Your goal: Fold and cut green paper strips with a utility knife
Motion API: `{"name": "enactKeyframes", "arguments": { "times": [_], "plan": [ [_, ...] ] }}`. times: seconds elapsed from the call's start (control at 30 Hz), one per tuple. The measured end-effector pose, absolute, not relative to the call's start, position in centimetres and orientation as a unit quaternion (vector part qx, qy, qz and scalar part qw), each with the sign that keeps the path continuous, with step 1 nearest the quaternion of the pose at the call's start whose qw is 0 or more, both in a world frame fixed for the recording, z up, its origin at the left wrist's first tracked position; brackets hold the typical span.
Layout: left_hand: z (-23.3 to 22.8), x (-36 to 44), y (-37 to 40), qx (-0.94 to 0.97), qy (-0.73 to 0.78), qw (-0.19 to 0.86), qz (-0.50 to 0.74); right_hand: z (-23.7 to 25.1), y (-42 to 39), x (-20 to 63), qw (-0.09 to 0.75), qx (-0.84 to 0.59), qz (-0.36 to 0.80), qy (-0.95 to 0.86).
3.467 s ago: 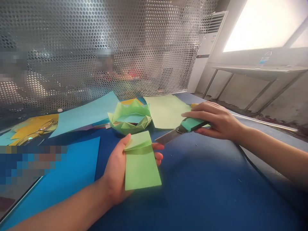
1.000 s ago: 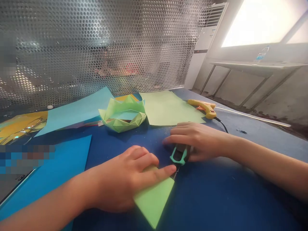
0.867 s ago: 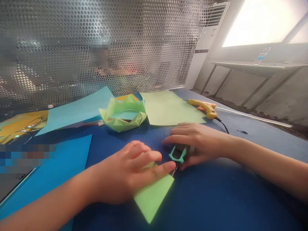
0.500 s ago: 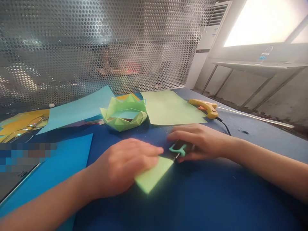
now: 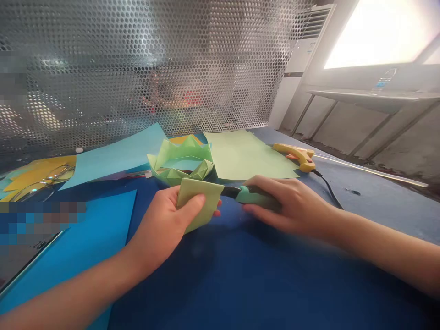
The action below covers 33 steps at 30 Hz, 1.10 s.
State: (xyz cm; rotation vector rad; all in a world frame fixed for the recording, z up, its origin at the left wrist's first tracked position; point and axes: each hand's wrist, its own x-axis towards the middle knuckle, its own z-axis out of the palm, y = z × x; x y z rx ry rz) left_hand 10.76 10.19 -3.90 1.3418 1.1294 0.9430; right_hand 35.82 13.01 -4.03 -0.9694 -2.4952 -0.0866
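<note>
- Left hand (image 5: pixel 168 220) is pinching the folded green paper (image 5: pixel 199 201), thumb across its near face, fingers curled behind; paper is being held up off the tabletop (image 5: pixel 275 284).
- Right hand (image 5: pixel 292 208) is wrapping the teal handle of the utility knife (image 5: pixel 249 195), fingers closed around it, palm down.
- Knife's long axis is running roughly left-right, tip end pointing at the folded paper; dark neck is meeting the paper's right edge. Blade itself is not showing, hidden by the paper.
- Folded paper is looking like a small squarish pad, pale green, tilted with its top edge toward the camera's far side, lower corner pointing down.
- Paper is sitting just in front of the green origami bowl (image 5: pixel 182 162), partly overlapping it in view.
- Relative to that bowl: light green sheet (image 5: pixel 247 156) is lying just right of it, yellow glue gun (image 5: pixel 297 155) further right, light blue sheet (image 5: pixel 117 156) to its left, darker blue sheet (image 5: pixel 89 243) left and nearer, glasses (image 5: pixel 44 181) far left.
</note>
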Motion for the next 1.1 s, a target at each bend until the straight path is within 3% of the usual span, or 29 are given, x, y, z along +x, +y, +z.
{"name": "enactKeyframes", "arguments": {
  "times": [0.37,1.1],
  "plan": [
    [-3.9,11.0,10.7,0.492,0.47,0.631,0.372,-4.2,11.5,35.1,0.224,-0.39,-0.058,-0.891],
    [-4.1,11.2,10.9,0.46,0.474,0.669,0.342,-4.8,12.1,35.0,0.194,-0.401,-0.154,-0.882]
  ]
}}
